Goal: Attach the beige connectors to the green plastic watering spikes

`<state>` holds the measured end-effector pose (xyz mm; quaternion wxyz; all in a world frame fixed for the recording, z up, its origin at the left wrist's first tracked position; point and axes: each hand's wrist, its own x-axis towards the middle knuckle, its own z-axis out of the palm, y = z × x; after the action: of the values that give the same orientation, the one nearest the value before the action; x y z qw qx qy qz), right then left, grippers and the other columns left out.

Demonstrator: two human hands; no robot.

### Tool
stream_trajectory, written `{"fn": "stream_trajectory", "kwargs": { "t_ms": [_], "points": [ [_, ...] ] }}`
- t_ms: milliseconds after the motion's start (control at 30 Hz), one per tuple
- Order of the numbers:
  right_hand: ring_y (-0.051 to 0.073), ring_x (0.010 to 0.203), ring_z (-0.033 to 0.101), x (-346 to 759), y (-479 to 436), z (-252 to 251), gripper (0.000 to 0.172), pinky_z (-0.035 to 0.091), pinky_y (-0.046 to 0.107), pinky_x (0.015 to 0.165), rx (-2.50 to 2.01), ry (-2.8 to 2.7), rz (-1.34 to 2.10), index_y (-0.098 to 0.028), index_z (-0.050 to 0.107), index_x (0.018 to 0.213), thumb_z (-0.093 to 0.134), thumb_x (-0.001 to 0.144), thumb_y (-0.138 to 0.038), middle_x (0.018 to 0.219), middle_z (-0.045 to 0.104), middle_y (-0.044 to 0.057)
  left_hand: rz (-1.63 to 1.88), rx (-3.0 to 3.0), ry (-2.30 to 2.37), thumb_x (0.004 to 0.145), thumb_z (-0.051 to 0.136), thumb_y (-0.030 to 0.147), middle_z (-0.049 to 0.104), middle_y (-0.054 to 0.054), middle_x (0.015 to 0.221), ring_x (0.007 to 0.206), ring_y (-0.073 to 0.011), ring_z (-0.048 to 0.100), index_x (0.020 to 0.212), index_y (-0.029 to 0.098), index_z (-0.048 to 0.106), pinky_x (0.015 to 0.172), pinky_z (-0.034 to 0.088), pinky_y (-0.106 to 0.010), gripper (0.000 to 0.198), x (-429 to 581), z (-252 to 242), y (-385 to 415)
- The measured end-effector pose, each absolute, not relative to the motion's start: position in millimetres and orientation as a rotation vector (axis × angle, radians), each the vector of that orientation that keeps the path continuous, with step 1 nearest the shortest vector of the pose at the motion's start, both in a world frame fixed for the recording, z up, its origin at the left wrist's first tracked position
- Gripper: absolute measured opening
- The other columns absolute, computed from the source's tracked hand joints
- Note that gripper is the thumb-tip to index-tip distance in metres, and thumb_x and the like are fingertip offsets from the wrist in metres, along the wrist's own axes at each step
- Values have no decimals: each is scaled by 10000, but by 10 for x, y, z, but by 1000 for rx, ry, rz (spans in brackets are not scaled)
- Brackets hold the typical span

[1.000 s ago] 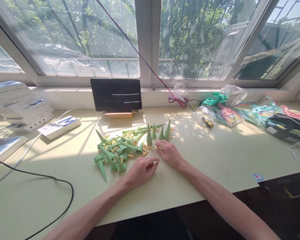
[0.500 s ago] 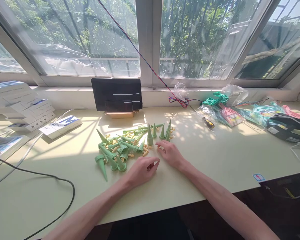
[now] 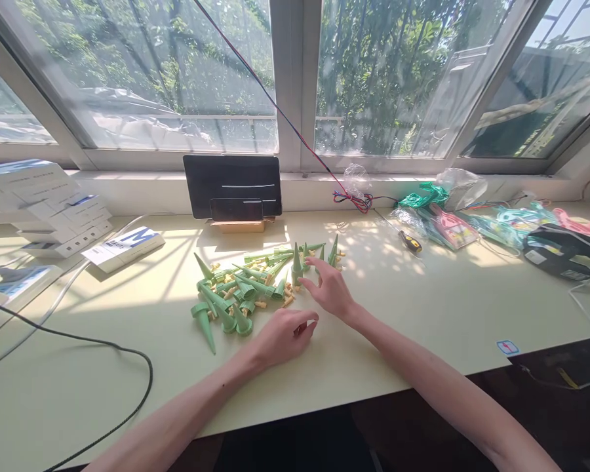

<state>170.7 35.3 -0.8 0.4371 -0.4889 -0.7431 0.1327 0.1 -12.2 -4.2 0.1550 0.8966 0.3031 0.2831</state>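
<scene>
A pile of green plastic watering spikes [image 3: 216, 298] lies on the desk, mixed with small yellow valve-like pieces [image 3: 260, 304]. One green spike [image 3: 296, 265] stands point up at the pile's right edge. My right hand [image 3: 329, 285] is just right of it, thumb and fingers apart, holding nothing; contact is unclear. Behind its fingers, another upright spike [image 3: 334, 250] is partly hidden. My left hand [image 3: 285, 335] rests on the desk in front of the pile, its fingers curled towards the thumb, and no object shows in it.
Behind the pile a black tablet [image 3: 233, 187] stands on a small holder. White boxes [image 3: 44, 203] are stacked at left, near a black cable [image 3: 128, 351]. A screwdriver [image 3: 411, 242], bagged items [image 3: 452, 226] and a black case [image 3: 563, 252] lie at right. The desk's front edge is close.
My right hand has moved forward and slightly left to the upright spikes, with thumb and fingers spreading. My left hand has stayed in nearly the same place. The view has shifted slightly.
</scene>
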Motion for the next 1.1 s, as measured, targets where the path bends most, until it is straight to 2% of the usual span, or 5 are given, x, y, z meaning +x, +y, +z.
{"fn": "stream_trajectory", "kwargs": {
  "t_ms": [167, 367, 733, 1100],
  "points": [
    [195, 774, 641, 1605, 493, -16, 431, 515, 334, 728, -1196, -1828, 356, -195, 570, 1289, 669, 884, -307, 1205, 689, 92, 793, 2578, 862, 898, 478, 139, 504, 43, 537, 482, -89, 393, 832, 191, 678, 520, 315, -228, 217, -2, -39, -122],
    [195, 774, 642, 1581, 536, -69, 353, 502, 319, 696, -1167, -1835, 338, -195, 595, 1248, 628, 910, -290, 1167, 702, 94, 800, 2570, 856, 888, 475, 129, 497, 39, 534, 479, -93, 400, 806, 190, 673, 509, 311, -228, 223, 3, -16, -131],
    [193, 764, 641, 1580, 541, 141, 258, 469, 294, 666, -1155, -1858, 321, -196, 607, 1158, 626, 914, -277, 1104, 708, 78, 807, 2560, 866, 902, 480, 141, 572, 20, 574, 489, -98, 456, 900, 191, 690, 526, 326, -222, 216, 1, -63, -115],
    [178, 707, 625, 1590, 511, 14, 217, 453, 287, 653, -1171, -1891, 349, -194, 572, 1148, 534, 952, -280, 1067, 707, 72, 776, 2564, 872, 888, 475, 136, 502, 32, 544, 496, -101, 388, 796, 179, 673, 523, 305, -234, 223, 15, -67, -119]
  ]
}}
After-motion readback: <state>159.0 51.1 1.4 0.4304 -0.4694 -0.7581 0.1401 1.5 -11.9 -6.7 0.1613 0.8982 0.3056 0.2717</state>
